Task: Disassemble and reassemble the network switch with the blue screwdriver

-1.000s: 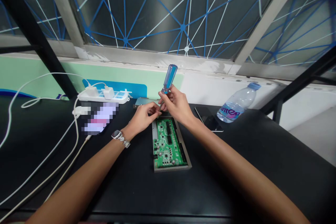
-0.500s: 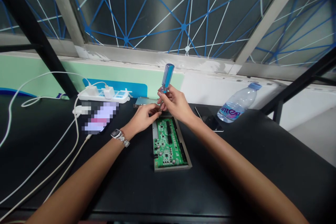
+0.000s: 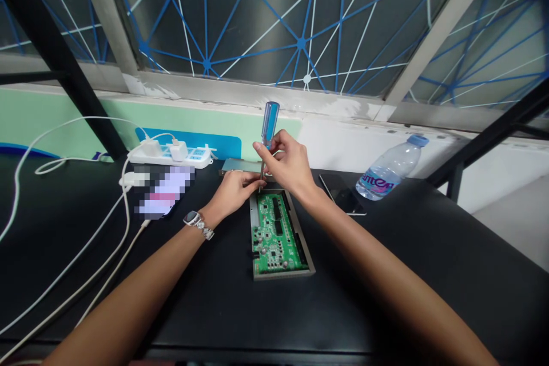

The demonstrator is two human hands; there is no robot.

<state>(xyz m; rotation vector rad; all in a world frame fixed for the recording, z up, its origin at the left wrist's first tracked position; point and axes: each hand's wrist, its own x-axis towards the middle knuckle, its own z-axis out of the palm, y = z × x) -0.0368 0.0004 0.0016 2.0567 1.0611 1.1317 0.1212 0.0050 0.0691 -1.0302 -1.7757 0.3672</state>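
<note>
A screwdriver (image 3: 270, 120) with a clear blue handle stands nearly upright over the far left corner of a green circuit board (image 3: 274, 234) in a metal frame. My right hand (image 3: 289, 163) is closed loosely around the lower handle, thumb across its near side. Lower down, my left hand (image 3: 235, 190) pinches at the thin shaft with thumb and forefinger, just above the frame's far edge. The tip comes down at that corner; what it touches is too small to make out. Behind my hands lies a flat metal piece (image 3: 240, 167), partly hidden.
A power strip (image 3: 167, 154) with plugs stands at the back left, white cables running from it. Near it lies a lit phone (image 3: 167, 194). On the right are a dark phone (image 3: 343, 197) and a tilted water bottle (image 3: 392, 168). A wall and window close off the back.
The screwdriver handle has shifted slightly left and stands more upright. My right-hand fingers have loosened and spread a little around it. My left hand stays at the same corner.
</note>
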